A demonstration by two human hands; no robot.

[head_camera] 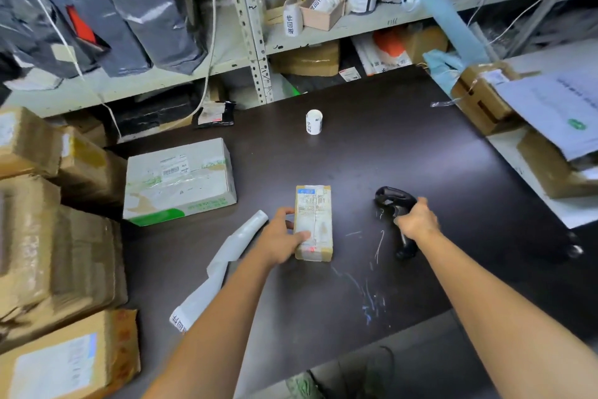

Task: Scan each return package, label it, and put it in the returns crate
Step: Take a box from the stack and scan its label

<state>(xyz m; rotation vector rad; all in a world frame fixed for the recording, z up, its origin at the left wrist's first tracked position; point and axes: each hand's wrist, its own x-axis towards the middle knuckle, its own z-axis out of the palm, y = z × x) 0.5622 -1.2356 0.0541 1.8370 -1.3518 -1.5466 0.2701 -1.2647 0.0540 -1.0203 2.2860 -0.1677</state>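
A small tan package (pixel 314 222) with a white shipping label lies on the dark table (pixel 404 152) near the middle. My left hand (pixel 281 236) grips its left side, thumb on top near the label's lower part. To the right, a black handheld barcode scanner (pixel 393 204) lies on the table, and my right hand (pixel 417 220) is wrapped round its handle. A small roll of white labels (pixel 314 122) stands upright farther back. A strip of white label backing paper (pixel 223 262) trails across the table to the left of my left arm.
A white box with green print (pixel 179 181) sits at the table's left. Brown cartons (pixel 48 230) are stacked along the left edge, more cartons and papers (pixel 517 107) on the right. Metal shelving (pixel 246 26) with grey bags and parcels stands behind the table.
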